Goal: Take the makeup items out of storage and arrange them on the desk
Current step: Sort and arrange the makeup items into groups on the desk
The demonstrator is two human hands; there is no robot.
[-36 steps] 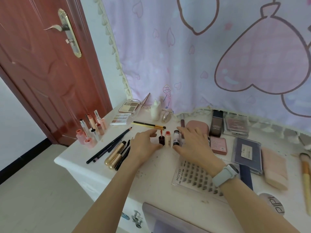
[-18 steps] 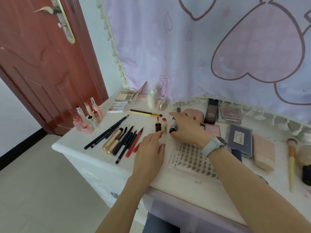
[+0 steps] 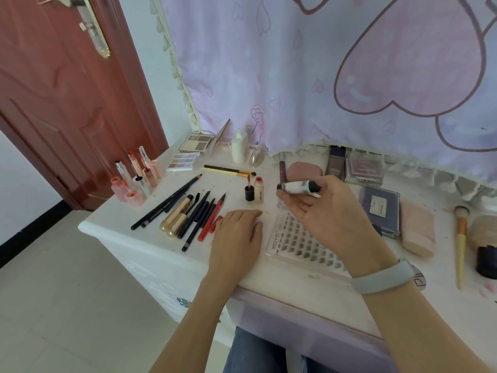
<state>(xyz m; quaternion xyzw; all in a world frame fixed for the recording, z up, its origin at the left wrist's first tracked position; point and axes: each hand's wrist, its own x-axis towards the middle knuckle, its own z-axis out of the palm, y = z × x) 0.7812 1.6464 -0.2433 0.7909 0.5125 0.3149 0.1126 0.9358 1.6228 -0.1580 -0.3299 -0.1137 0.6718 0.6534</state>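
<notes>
Your right hand (image 3: 326, 211) pinches a white tube (image 3: 299, 187) lifted off the desk (image 3: 290, 281), above the lash tray (image 3: 301, 242). Left of that grip, your left hand (image 3: 236, 232) rests flat, fingers relaxed, beside the pencils (image 3: 193, 214).

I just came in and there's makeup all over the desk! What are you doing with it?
A person is laying makeup out on the white desk. The right hand holds a small white tube with a black cap sideways above the lash tray. The left hand rests flat on the desk beside the row of pencils.
</notes>
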